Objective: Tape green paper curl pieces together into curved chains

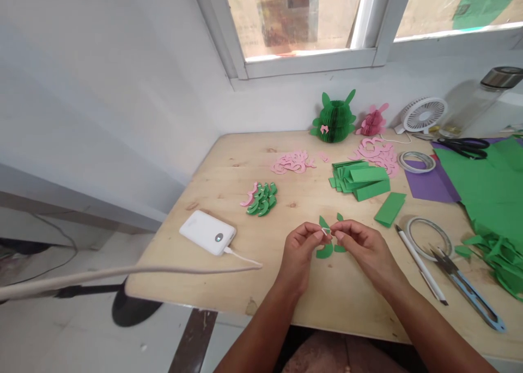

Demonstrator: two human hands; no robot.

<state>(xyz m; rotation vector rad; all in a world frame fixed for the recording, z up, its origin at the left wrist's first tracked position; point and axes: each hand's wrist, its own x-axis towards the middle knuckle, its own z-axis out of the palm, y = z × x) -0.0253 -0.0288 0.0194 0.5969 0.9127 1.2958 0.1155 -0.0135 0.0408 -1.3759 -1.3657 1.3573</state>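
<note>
My left hand (pixel 300 250) pinches a small green paper cutout (pixel 323 222) between thumb and fingers, with a small white strip (pixel 326 231) at its edge. Close against it, the thumb and fingertips of my right hand (pixel 363 248) are pressed together, and what they grip is too small to make out. Below the fingers, a rounded green paper piece (pixel 324 251) lies on the wooden table (pixel 229 318), with another green piece (pixel 339 249) beside it. To the left sits a cluster of curved green pieces (pixel 262 200) with white strips and a few pink ones.
Folded green paper strips (pixel 359 178), pink paper cutouts (pixel 292 162) and a green honeycomb paper figure (pixel 335 117) lie beyond my hands. At right are a pen (pixel 420 264), a tape roll (pixel 430 237), blue snips (pixel 469 291) and black scissors (pixel 461 146). A cabled power bank (pixel 207 231) lies left.
</note>
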